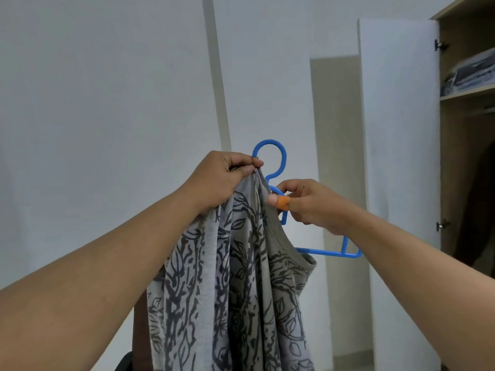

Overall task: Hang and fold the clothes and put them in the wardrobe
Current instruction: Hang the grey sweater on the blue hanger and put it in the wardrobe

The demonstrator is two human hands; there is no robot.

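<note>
A grey shirt point(235, 277) with a dark leaf print hangs down the middle of the view. My left hand point(222, 178) grips a bunched fold of it at the top, just left of the hook of a blue plastic hanger point(270, 148). My right hand point(308, 204) holds the hanger's neck and shoulder, its thumb wearing an orange band and pressing against the shirt's edge. The hanger's right arm and lower bar point(329, 253) stick out bare to the right; its left side is hidden inside the fabric.
The wardrobe point(466, 156) stands at the far right with its white door point(399, 129) swung open. A shelf point(467, 95) inside holds folded clothes point(468, 73); dark garments hang below. White walls fill the background.
</note>
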